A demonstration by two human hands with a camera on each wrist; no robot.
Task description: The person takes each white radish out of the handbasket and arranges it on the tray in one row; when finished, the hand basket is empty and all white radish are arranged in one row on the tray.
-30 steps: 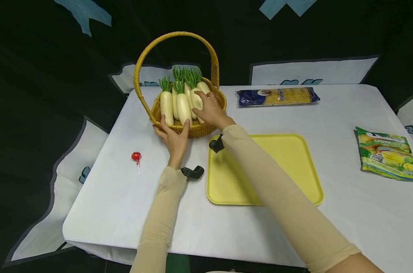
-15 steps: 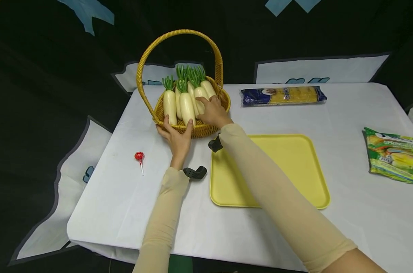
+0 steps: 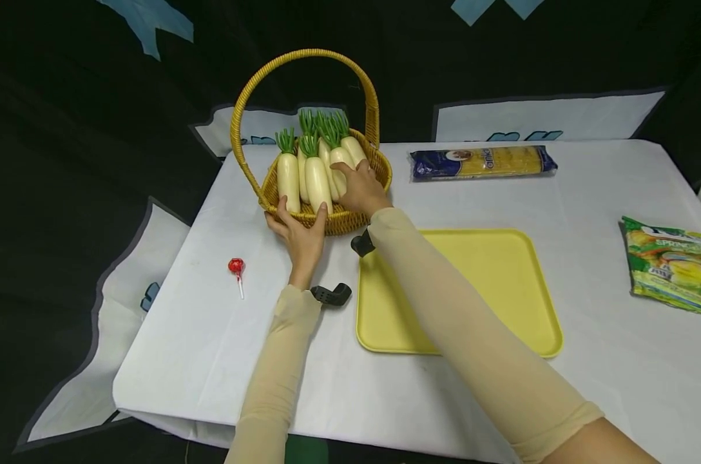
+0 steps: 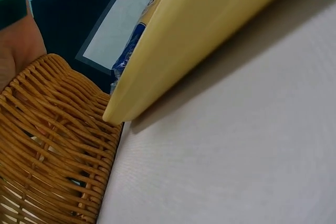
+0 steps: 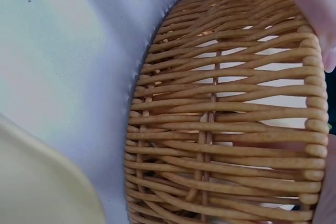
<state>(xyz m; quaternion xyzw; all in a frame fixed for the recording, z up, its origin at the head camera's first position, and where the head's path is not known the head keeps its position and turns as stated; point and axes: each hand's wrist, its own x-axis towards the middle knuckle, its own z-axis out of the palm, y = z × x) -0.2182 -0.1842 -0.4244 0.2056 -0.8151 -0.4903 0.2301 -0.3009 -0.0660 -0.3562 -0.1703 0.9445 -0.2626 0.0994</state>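
A woven wicker basket (image 3: 346, 223) with a tall arched handle stands at the table's back left, holding several white radishes (image 3: 316, 183) with green tops. My left hand (image 3: 303, 241) holds its front rim, thumb and fingers spread along the wicker. Over the basket's right side reaches my right hand (image 3: 364, 192), its thumb and fingers around a white radish (image 3: 341, 156) that still lies among the others; its lower part is hidden by the hand. Both wrist views show mostly the wicker wall (image 4: 58, 129) close up, with part of a thumb (image 5: 310, 3) at the rim in the right one.
A yellow tray (image 3: 478, 258) lies right of the basket, partly under my right forearm. Behind it is a packet of spaghetti (image 3: 492, 162). A green packet (image 3: 672, 267) lies at far right, a red lollipop (image 3: 236, 267) at left. A white cloth covers the table (image 3: 188, 361).
The view has shifted slightly, so everything sits a little further right. My right hand has settled lower around the radish. The left hand keeps its place on the basket rim.
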